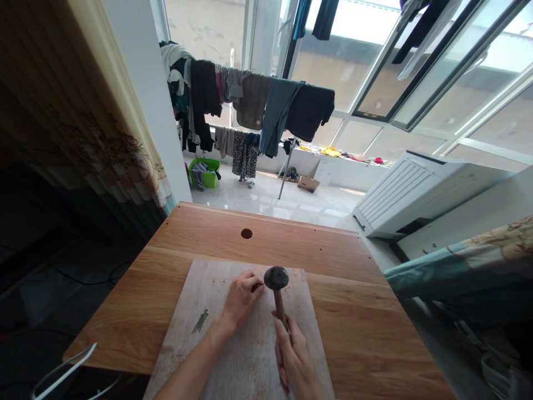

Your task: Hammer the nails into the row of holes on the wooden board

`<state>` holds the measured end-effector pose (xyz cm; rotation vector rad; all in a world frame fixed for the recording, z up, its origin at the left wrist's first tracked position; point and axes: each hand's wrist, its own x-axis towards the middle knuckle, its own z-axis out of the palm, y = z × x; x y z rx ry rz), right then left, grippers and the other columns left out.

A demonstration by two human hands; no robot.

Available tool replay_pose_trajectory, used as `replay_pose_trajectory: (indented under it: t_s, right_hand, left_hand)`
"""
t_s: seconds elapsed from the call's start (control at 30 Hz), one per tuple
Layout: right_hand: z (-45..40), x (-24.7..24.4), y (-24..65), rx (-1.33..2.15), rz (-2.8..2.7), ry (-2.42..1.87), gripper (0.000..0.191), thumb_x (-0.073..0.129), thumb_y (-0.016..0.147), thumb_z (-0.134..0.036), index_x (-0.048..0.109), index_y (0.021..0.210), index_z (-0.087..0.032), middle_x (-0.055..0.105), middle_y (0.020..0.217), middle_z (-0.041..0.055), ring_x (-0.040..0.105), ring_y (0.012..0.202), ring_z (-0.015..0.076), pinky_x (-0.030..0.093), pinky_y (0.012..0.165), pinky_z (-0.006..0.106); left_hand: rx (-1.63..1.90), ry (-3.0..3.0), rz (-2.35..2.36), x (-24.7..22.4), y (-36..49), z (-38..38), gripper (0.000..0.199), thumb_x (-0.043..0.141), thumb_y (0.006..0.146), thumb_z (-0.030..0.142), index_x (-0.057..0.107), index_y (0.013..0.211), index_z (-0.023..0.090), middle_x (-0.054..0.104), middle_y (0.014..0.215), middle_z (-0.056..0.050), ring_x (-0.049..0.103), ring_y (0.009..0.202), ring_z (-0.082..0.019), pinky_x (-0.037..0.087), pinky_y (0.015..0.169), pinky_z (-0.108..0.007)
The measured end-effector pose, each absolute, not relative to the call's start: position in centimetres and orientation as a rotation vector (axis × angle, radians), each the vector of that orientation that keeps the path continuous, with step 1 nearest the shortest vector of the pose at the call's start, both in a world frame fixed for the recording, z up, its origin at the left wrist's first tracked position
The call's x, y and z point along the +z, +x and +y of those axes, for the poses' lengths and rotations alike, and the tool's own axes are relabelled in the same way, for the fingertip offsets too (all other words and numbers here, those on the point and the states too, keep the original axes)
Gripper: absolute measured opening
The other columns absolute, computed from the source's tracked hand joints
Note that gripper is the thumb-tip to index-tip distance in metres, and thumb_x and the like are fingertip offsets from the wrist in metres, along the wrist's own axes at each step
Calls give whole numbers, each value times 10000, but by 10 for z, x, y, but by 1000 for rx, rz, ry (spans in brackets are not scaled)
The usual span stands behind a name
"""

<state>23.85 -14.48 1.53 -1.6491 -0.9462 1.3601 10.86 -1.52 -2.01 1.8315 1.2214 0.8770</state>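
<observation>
A pale, worn wooden board lies on the table in front of me. My left hand rests on its upper part, thumb and fingers pinched on what looks like a nail, mostly hidden by the fingertips. My right hand is wrapped round the wooden handle of a mallet, whose rounded black head is raised just right of my left fingertips. Left of my left forearm, a small bunch of thin grey nails lies on the board. A few small dark dots mark the board's upper left.
The wooden tabletop has a round hole near its far edge. Beyond stand a drying rack with clothes, a green basket and a white ribbed appliance. Curtains hang at both sides.
</observation>
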Motion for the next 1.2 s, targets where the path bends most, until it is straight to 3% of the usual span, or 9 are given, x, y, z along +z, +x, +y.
replay_pose_trajectory:
  t_s: [0.33,0.57,0.9,1.2]
  right_hand:
    - [-146,17,237,1362,-949,-1660,769,396,906,-819,471,1344,-191,398,531,-132,313,299,62,319,260,155]
    - [-147,16,236,1329,-988,-1696,760,430,892,-821,552,1280,-179,415,508,-113,320,317,71,290,277,160]
    - [-152,12,235,1300,-923,-1723,771,451,866,-843,565,1266,-194,411,497,-113,309,294,65,281,255,152]
    - [-153,38,238,1214,-888,-1678,757,466,879,-824,552,1296,-198,415,492,-124,312,259,54,305,238,143]
  left_hand:
    - [877,1828,1219,-18,109,-15,192,601,894,206,777,818,209,689,880,-43,636,830,-180,472,787,-304]
    - [868,1834,1240,-16,110,-15,224,577,876,166,744,730,197,661,811,-34,623,778,-172,455,731,-288]
    - [871,1851,1235,-18,110,-15,201,609,877,154,750,742,201,681,827,-31,643,798,-173,461,747,-282]
    - [877,1832,1242,-16,111,-16,151,646,873,159,783,826,201,706,883,-41,666,856,-187,482,814,-300]
